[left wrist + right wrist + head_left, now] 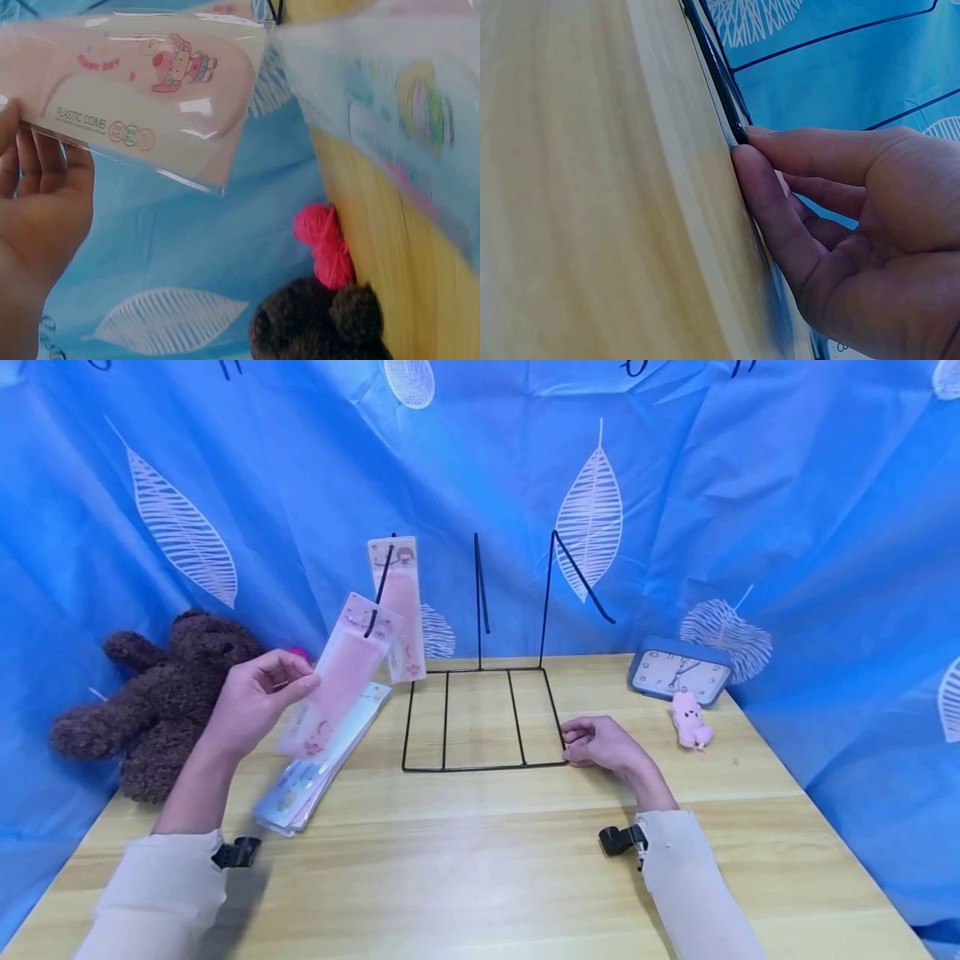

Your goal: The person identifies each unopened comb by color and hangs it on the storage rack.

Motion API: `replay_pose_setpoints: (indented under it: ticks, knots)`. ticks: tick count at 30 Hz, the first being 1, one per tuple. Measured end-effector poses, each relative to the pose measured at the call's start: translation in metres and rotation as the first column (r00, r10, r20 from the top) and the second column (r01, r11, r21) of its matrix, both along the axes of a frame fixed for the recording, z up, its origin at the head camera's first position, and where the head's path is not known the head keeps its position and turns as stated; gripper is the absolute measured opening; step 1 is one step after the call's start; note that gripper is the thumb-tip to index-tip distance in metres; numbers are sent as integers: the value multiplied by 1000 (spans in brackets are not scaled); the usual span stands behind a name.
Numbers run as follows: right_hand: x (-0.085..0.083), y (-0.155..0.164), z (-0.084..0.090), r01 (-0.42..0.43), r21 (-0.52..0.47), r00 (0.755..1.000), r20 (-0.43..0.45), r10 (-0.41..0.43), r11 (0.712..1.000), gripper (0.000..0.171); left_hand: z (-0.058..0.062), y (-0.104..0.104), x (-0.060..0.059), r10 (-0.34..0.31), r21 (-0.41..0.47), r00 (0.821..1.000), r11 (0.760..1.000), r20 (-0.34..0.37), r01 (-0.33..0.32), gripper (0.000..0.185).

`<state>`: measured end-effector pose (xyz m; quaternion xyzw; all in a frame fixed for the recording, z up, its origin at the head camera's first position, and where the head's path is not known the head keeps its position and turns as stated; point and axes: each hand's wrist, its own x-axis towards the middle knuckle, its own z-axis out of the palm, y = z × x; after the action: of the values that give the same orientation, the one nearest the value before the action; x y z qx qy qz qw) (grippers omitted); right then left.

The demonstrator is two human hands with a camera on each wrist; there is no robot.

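My left hand (251, 702) pinches the lower left edge of a clear packet with a pink plastic comb (347, 664) in it. The packet tilts, and its top end overlaps the tip of the left hook of a black wire display rack (483, 767). Farther back on that hook hangs another pink comb packet (408, 610). In the left wrist view the held packet (180, 97) shows a cartoon girl and printed words. At the rack's front right corner, my right hand (607, 745) pinches the wire between thumb and forefinger, close to the tabletop (592, 187).
A pile of comb packets (300, 797) lies below my left hand. A brown plush toy (180, 702) sits at the left, near a pink yarn-like item (326, 244). At the right stand a blue clock (681, 672) and a small pink plush (688, 722). A blue curtain (315, 485) hangs behind.
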<state>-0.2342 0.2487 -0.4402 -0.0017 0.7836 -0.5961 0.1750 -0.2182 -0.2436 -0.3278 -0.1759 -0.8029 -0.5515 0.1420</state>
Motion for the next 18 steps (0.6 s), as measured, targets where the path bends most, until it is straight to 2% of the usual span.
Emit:
replay_pose_setpoints:
  ticks: [2,7,13,18]
  knots:
    - [0,-1,0,-10,1,1000,-7,10,1000,61,-3,5,-2,53,-43,998,998,22,-52,15]
    - [1,0,0,-13,0,1000,-12,13,1000,62,-7,23,-16,104,-32,991,994,84,-101,25]
    - [1,1,1,-18,-2,1000,-13,18,1000,62,-9,43,-33,110,61,981,991,157,-121,24]
    - [2,1,-1,-14,-2,1000,-8,14,1000,61,-10,58,-45,105,150,977,980,188,-134,20]
